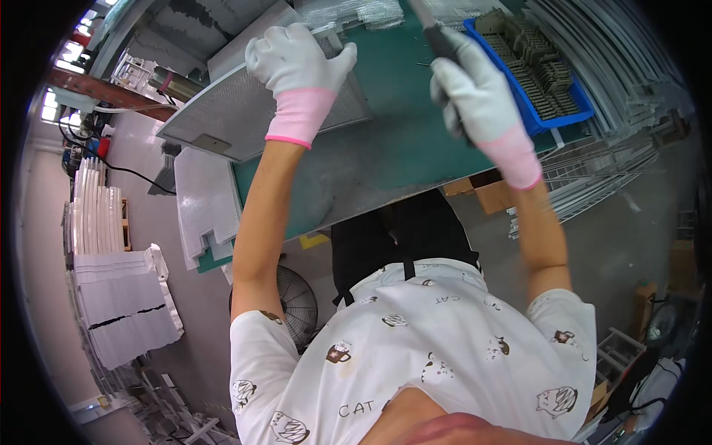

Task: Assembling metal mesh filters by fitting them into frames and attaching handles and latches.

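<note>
My left hand (pixel 300 63), in a white glove with a pink cuff, has its fingers curled over the upper edge of a framed metal mesh panel (pixel 237 111). Its thumb sticks out to the right. The panel stands tilted at the left of a green-topped table (pixel 400 141), with a small brownish plate near its lower corner. My right hand (pixel 471 85), gloved alike, is wrapped around the dark handle of a tool (pixel 439 38) raised over the table. A grey shaft runs up from that handle; its far end is cut off by the picture's top edge.
Right of my right hand, a blue bin (pixel 530 96) holds many small tan parts. Long metal strips (pixel 619 67) are stacked at the far right. Mesh sheets (pixel 204 196) lie at the table's left end. A black floor fan (pixel 298 300) stands below, near my left arm.
</note>
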A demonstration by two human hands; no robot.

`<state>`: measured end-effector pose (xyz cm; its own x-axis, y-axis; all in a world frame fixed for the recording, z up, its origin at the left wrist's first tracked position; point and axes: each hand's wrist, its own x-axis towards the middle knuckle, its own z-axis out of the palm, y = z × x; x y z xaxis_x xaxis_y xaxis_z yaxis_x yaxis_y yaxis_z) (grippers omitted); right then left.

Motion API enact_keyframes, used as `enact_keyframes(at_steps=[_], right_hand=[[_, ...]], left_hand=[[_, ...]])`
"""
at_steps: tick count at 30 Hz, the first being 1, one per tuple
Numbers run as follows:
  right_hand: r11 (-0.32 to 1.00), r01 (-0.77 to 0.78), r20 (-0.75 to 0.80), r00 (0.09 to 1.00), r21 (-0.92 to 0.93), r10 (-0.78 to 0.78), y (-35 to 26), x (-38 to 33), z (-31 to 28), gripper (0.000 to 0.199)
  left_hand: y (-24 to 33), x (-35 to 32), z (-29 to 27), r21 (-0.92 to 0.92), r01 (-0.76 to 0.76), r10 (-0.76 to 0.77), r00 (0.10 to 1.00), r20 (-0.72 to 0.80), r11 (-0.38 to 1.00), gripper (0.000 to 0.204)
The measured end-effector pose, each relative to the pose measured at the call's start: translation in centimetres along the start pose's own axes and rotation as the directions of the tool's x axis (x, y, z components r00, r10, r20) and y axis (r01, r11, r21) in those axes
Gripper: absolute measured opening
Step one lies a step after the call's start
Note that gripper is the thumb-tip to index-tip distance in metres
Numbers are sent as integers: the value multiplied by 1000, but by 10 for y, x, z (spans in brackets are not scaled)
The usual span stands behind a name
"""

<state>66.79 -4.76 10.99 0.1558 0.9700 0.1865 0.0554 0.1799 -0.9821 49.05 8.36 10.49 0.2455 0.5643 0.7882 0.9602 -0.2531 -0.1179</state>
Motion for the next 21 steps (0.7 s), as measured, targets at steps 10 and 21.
enact_keyframes(at_steps=[10, 21], right_hand=[[354, 419, 283, 882, -836, -377, -89, 47, -22, 28], [190, 362, 366, 931, -913, -15, -107, 46, -2, 36]], left_hand=[[-11, 2, 6, 64, -83, 86, 994, -60, 995, 58], [-17, -2, 3, -40, -165, 159, 978, -138, 985, 55]])
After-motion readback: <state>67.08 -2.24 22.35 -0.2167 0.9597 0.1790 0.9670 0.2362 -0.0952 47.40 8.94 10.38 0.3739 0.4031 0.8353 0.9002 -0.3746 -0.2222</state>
